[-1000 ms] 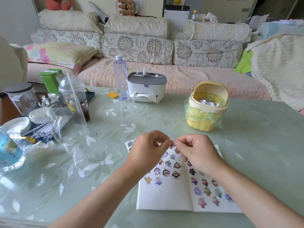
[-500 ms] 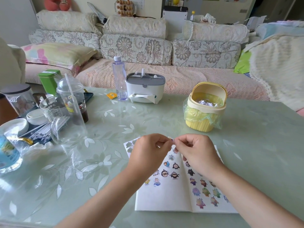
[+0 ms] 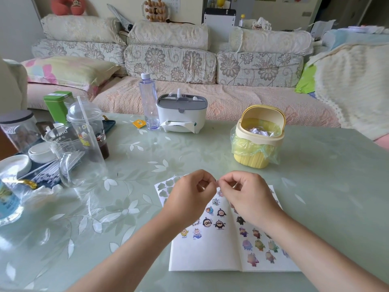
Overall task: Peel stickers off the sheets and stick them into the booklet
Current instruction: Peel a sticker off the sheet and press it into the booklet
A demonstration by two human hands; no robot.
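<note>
Both hands are raised just above the far edge of the open booklet [image 3: 210, 253], fingertips meeting at the middle. The left hand [image 3: 189, 193] has thumb and forefinger pinched shut; the right hand [image 3: 246, 194] is pinched the same way, its tips touching the left's. Something tiny sits between the two grips — too small to say whether it is a sticker or a scrap of backing, and I cannot tell which hand really has it.

The booklet lies flat on the counter [image 3: 326, 186], spread at its spine, near the person's edge. Its left page carries small cartoon stickers [image 3: 220, 224] in loose rows: dark round figures, a blue one, a yellow one. The right page holds purple, green and pinkish creature stickers [image 3: 260, 245], partly covered by the right forearm.

A sticker sheet [image 3: 163, 187] pokes out from under the booklet's far-left corner, showing empty cut-out outlines; most of it is hidden by the left hand.

Beyond the hands, well apart from the booklet:
- a small yellow bin [image 3: 259, 140] with a green liner, lid tipped up, crumpled white paper inside
- a white and grey tissue box [image 3: 182, 116], a tissue hanging out at the front
- a clear plastic bottle [image 3: 148, 102] just beside the tissue box, upright

At the left side of the counter — a cluster of clear cups [image 3: 71, 148], one domed with a straw, and a green tin [image 3: 57, 106] behind them. A floral sofa [image 3: 168, 66] runs along the far side.
</note>
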